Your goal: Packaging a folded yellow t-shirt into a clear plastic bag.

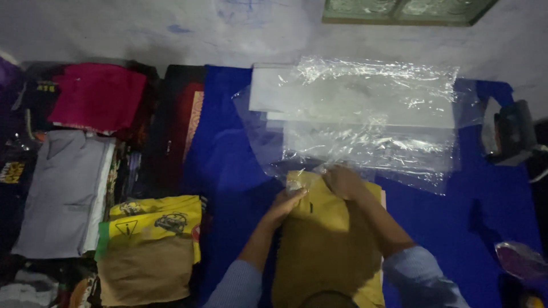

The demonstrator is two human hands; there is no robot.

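Both hands, left hand (287,201) and right hand (341,180), pinch the yellow garment (328,239) at the mouth of the clear bag (365,131) on the blue cloth (228,165); thin plastic could tear or bunch.

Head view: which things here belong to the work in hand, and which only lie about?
In hand:
left hand
right hand
folded mustard garment
clear plastic bag
blue cloth

Lying about:
pink folded cloth
grey shirt
yellow printed garment
dark iron
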